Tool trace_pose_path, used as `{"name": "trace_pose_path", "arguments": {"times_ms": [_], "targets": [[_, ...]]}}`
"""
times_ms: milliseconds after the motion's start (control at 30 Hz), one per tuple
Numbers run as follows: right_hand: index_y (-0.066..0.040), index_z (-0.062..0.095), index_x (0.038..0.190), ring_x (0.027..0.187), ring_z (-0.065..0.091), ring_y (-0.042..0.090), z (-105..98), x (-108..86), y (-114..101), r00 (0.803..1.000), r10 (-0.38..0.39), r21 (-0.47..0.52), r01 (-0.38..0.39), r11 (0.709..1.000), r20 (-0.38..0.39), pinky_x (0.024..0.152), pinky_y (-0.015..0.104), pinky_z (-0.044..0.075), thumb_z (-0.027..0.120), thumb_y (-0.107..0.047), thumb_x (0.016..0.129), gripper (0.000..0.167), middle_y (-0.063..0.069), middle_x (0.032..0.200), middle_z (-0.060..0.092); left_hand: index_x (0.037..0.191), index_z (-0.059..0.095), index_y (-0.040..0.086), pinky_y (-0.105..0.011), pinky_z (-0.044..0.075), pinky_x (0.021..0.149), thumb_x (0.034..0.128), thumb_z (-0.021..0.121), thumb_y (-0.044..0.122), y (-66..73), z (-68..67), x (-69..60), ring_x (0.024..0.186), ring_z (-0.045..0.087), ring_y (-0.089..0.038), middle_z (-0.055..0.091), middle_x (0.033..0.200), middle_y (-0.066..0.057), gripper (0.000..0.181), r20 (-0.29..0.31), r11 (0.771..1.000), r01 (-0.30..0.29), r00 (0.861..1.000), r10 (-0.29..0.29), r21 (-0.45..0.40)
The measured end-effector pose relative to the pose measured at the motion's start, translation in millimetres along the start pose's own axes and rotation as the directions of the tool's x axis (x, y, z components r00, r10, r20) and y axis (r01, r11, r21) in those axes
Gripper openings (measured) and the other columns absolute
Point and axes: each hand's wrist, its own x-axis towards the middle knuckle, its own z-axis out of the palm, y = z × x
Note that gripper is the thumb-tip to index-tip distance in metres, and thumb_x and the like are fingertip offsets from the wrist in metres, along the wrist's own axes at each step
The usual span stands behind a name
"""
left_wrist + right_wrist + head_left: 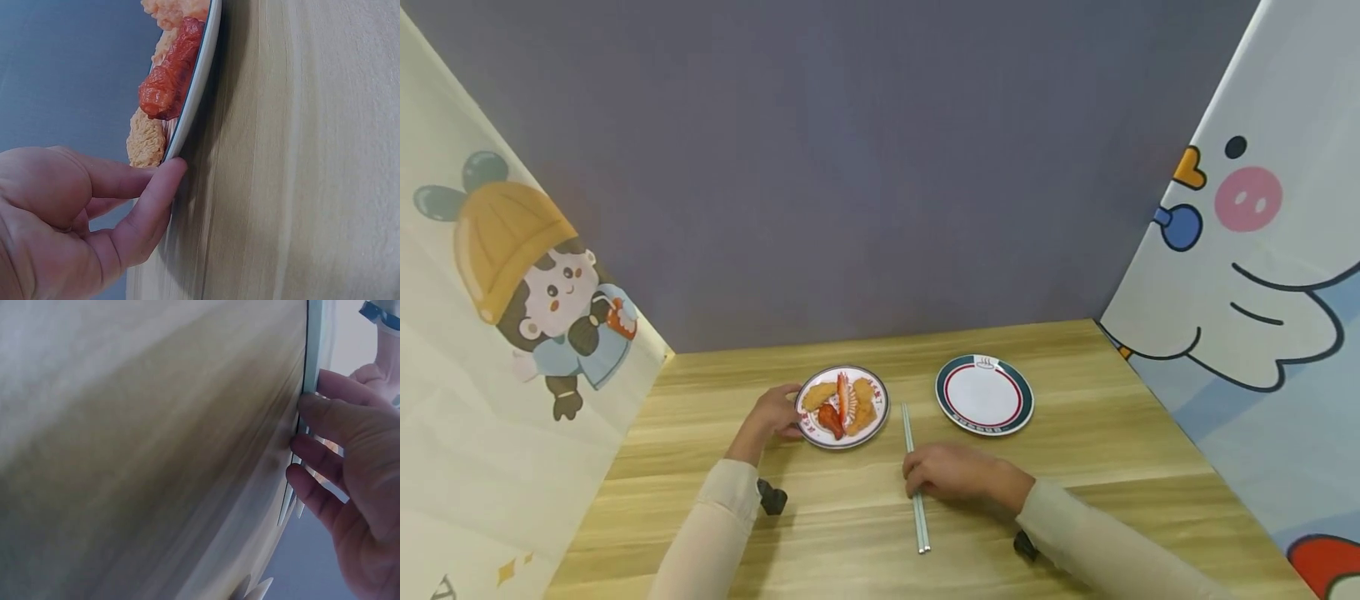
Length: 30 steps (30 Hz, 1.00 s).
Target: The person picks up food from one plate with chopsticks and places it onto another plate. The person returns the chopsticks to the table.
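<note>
My left hand (pixel 775 412) pinches the left rim of a food plate (pixel 850 445) between thumb and fingers, as the left wrist view shows. A red-brown drumstick (pixel 172 72), golden breaded pieces (pixel 863 414) and a red-and-white shrimp-like piece (pixel 842 397) lie on it. In the left wrist view this plate's rim (pixel 196 90) seems slightly raised above the wood. Between the two plates lies a pair of pale green chopsticks (pixel 920 525), pointing away from me. My right hand (pixel 958 473) holds them near the middle, thumb and fingers about them.
A white plate (pixel 983 396) with a dark green border and red ring stands at the right, with no food on it. The wooden table (pixel 842 542) ends at a grey back wall (pixel 880 167). Panels printed with cartoons, a child (pixel 568 283) and a white bird (pixel 1262 275), flank it.
</note>
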Motion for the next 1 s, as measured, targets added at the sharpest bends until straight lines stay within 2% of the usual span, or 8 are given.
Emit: {"name": "trace_pose_path", "arguments": {"times_ms": [200, 400, 567, 700, 867, 1000], "targets": [[-0.028, 0.078, 0.097, 0.092, 0.064, 0.002, -3, 6.4, 1, 0.999, -0.014, -0.019, 0.015, 1.000, 0.038, 0.080, 0.009, 0.056, 0.074, -0.012, 0.090, 0.018, -0.012, 0.100, 0.068, 0.153, 0.042, 0.006, -0.035, 0.069, 0.064, 0.0862, 0.058, -0.015, 0.4, -3.4, 0.2, 0.061, 0.066, -0.018, 0.062, 0.108, -0.024, 0.072, 0.002, 1.000, 0.001, 1.000, -0.001, 0.011], [-0.030, 0.076, 0.090, 0.085, 0.062, 0.002, -10, 12.8, 0, 0.997, -0.019, -0.057, 0.024, 0.998, 0.076, 0.071, 0.009, 0.053, 0.075, -0.009, 0.086, 0.021, -0.013, 0.092, 0.065, 0.153, 0.042, 0.005, -0.034, 0.069, 0.064, 0.0851, 0.059, -0.016, 0.7, -3.8, 1.1, 0.062, 0.066, -0.018, 0.062, 0.115, -0.026, 0.073, 0.013, 1.000, -0.006, 1.000, 0.006, -0.021], [-0.033, 0.071, 0.081, 0.076, 0.058, 0.004, -14, 24.0, 0, 0.987, -0.032, -0.178, 0.061, 0.982, 0.160, 0.060, 0.013, 0.046, 0.073, -0.011, 0.083, 0.023, -0.014, 0.083, 0.059, 0.153, 0.043, 0.005, -0.034, 0.069, 0.064, 0.0856, 0.058, -0.016, 2.1, -4.5, 1.1, 0.064, 0.066, -0.018, 0.061, 0.120, -0.029, 0.072, 0.010, 0.999, -0.018, 1.000, 0.018, -0.041], [-0.036, 0.071, 0.081, 0.075, 0.058, 0.006, -14, 30.1, 0, 0.977, -0.043, -0.261, 0.098, 0.960, 0.208, 0.058, 0.015, 0.045, 0.071, -0.015, 0.085, 0.022, -0.014, 0.083, 0.060, 0.152, 0.044, 0.005, -0.034, 0.069, 0.063, 0.0864, 0.058, -0.015, 1.2, -5.2, 1.3, 0.065, 0.067, -0.018, 0.061, 0.121, -0.029, 0.070, 0.009, 0.999, -0.024, 1.000, 0.024, -0.038], [-0.041, 0.072, 0.087, 0.080, 0.059, 0.005, -11, 27.1, 0, 0.980, -0.045, -0.328, 0.109, 0.939, 0.195, 0.061, 0.015, 0.049, 0.069, -0.024, 0.088, 0.017, -0.018, 0.088, 0.063, 0.152, 0.044, 0.005, -0.035, 0.069, 0.064, 0.0861, 0.058, -0.015, -2.4, -3.9, 2.3, 0.065, 0.067, -0.019, 0.060, 0.124, -0.029, 0.071, 0.012, 0.999, -0.016, 1.000, 0.016, -0.038], [-0.039, 0.069, 0.094, 0.088, 0.061, 0.005, -8, 19.9, 2, 0.991, -0.044, -0.386, 0.089, 0.918, 0.123, 0.067, 0.018, 0.053, 0.064, -0.029, 0.092, 0.011, -0.018, 0.094, 0.064, 0.153, 0.043, 0.005, -0.036, 0.069, 0.065, 0.0868, 0.058, -0.015, -3.2, -2.1, 2.8, 0.066, 0.067, -0.019, 0.058, 0.129, -0.030, 0.071, 0.024, 0.999, -0.009, 1.000, 0.011, -0.049]]}}
